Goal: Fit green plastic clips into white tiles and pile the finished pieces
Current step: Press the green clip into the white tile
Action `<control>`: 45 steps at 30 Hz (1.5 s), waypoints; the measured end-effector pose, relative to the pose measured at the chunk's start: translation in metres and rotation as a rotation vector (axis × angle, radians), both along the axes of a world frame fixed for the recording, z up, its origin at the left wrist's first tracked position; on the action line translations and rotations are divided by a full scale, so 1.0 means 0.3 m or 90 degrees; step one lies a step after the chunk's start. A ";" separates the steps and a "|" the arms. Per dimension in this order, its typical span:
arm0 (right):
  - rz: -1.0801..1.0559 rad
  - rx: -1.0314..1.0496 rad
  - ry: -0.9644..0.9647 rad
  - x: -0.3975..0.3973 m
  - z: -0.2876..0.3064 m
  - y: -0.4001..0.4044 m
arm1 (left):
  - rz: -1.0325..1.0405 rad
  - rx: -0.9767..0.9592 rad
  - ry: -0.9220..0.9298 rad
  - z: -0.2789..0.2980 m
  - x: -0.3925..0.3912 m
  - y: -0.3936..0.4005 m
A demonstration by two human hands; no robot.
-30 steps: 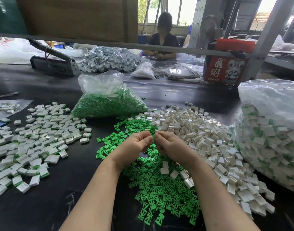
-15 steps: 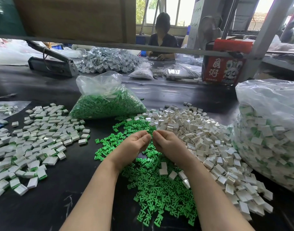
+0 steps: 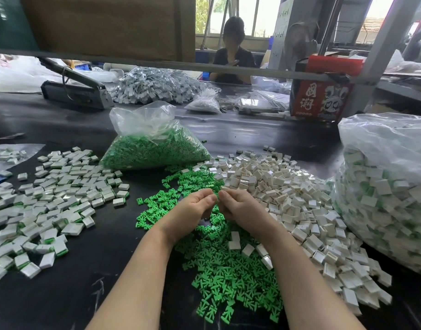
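Left hand [image 3: 192,208]: raised above the loose green clips, fingers curled inward, fingertips meeting those of the right hand. What it holds is hidden by the fingers; the grip cannot be determined.
Right hand [image 3: 238,206]: mirrors the left, fingers curled toward the centre, thumb side facing the left hand. Any held part is concealed; the grip cannot be determined.
Green clips [image 3: 228,277]: loose heap on the black table [image 3: 61,301], directly below and in front of both hands, running toward the near edge.
White tiles [image 3: 288,198]: large loose heap to the right of the clips, touching and partly overlapping them; a few tiles lie on the green heap near the right forearm.
Finished pieces [image 3: 52,198]: spread flat to the left, white with green edges showing, apart from the clip heap.
Clip bag [image 3: 152,148]: clear plastic, open at the top, behind the clip heap.
Large bag [image 3: 385,186]: clear plastic at the right edge, filled with white-and-green pieces.
Background: a seated person [image 3: 233,53] at the far side; a red box [image 3: 321,91] at the right.
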State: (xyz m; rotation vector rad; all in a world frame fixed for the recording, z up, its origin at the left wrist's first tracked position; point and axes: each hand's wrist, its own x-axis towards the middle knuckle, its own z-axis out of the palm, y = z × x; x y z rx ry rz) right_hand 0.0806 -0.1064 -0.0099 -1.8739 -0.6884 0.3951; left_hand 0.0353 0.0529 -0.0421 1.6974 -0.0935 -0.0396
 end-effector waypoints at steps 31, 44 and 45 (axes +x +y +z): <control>-0.161 -0.142 -0.237 -0.020 -0.056 0.060 | 0.056 0.106 -0.036 0.005 0.008 -0.026; -0.146 -0.234 -0.269 -0.018 -0.056 0.067 | 0.099 0.197 -0.053 0.005 0.013 -0.060; -0.148 -0.232 -0.266 -0.017 -0.058 0.065 | 0.101 0.202 -0.053 0.007 0.012 -0.063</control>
